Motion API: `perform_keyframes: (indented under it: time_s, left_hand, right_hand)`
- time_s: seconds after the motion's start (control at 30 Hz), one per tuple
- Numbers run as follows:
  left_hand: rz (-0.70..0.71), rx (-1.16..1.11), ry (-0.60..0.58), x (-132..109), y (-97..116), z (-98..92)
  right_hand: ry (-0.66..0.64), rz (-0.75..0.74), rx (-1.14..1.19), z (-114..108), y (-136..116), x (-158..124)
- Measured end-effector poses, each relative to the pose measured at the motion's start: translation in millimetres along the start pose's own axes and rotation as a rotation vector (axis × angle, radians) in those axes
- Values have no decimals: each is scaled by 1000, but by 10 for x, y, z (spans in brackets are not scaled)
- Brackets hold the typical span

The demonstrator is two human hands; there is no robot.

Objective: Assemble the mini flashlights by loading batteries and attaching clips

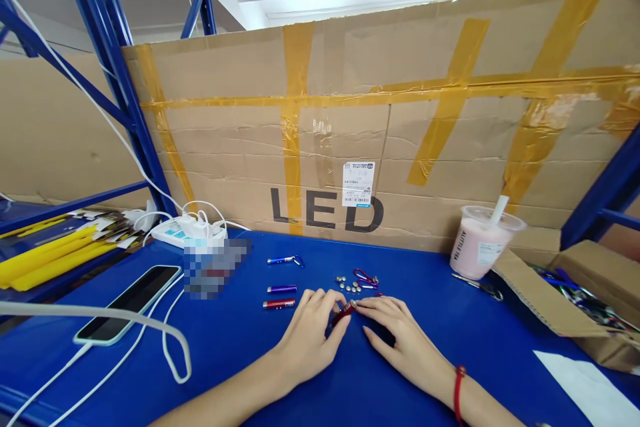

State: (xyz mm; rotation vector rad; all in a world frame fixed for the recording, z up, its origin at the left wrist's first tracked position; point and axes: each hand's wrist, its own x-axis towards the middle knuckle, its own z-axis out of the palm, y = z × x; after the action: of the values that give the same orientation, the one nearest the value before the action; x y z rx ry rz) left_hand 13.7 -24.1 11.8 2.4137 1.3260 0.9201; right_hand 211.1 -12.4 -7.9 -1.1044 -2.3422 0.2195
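Note:
My left hand (320,330) is closed round a small red keychain flashlight (344,313), its silver end tilted up to the right. My right hand (395,323) reaches towards that end, fingers stretched and thumb apart; its index fingertip seems to touch the tip. Just beyond the hands lie several button cells (355,287) and red and purple carabiner clips (365,276). To the left of them rest a red flashlight (279,304), a purple flashlight (281,289) and a blue flashlight (281,260) with a clip on its end.
A phone (133,303) with white cables lies at left, near a power strip (187,233). At right stand a pink drink cup (483,243), a key-like metal item (477,285), an open carton (560,307) and white paper (590,387). A cardboard sheet (240,153) walls the back.

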Motion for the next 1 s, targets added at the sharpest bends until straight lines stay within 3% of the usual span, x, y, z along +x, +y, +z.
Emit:
perform_keyframes:
  time_s: [0.67,1.0]
  left_hand:
    - [72,0,-31,-19,67,-34]
    - [262,45,47,-21,72,-96]
  right_hand:
    - [-38,-79,59,-61,-127,17]
    - [-69,-105,135,-25,-31,4]
